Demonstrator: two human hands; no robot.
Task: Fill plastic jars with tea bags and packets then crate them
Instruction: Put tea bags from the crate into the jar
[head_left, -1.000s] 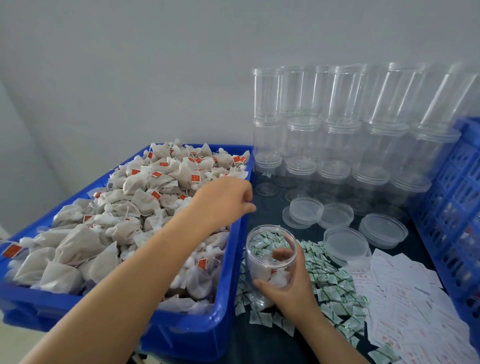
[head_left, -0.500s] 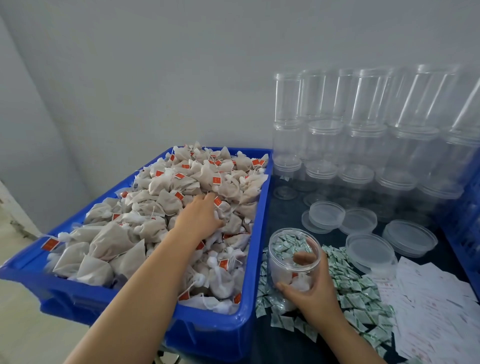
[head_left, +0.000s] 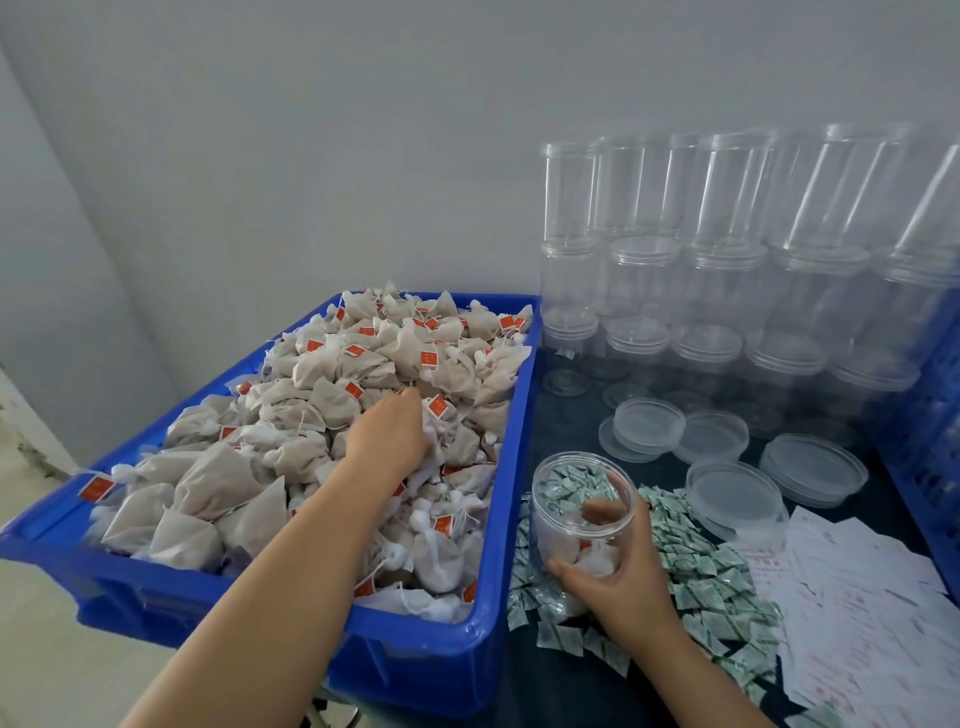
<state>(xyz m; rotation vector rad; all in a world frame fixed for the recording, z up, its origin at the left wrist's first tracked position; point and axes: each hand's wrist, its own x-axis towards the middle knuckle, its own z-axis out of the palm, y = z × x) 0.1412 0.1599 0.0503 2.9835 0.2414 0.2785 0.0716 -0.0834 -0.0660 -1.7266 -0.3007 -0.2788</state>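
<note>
A blue bin (head_left: 511, 467) on the left is heaped with beige tea bags (head_left: 322, 395) that carry red tags. My left hand (head_left: 387, 436) lies palm-down on the heap, its fingers curled into the bags around one or two of them. Right of the bin, my right hand (head_left: 618, 577) grips an open clear plastic jar (head_left: 576, 499) by its side, tilted a little toward me. The jar holds a few white tea bags at its bottom. It stands on a spread of small green packets (head_left: 711, 577).
Empty clear jars (head_left: 727, 260) are stacked in several rows against the wall at the back right. Loose clear lids (head_left: 649, 423) lie in front of them. White printed slips (head_left: 857, 597) cover the table at right. A blue crate (head_left: 930, 415) stands at the right edge.
My left hand has moved from above the jar's rim back into the bin and dug its fingers into the tea bags. The right hand keeps hold of the jar.
</note>
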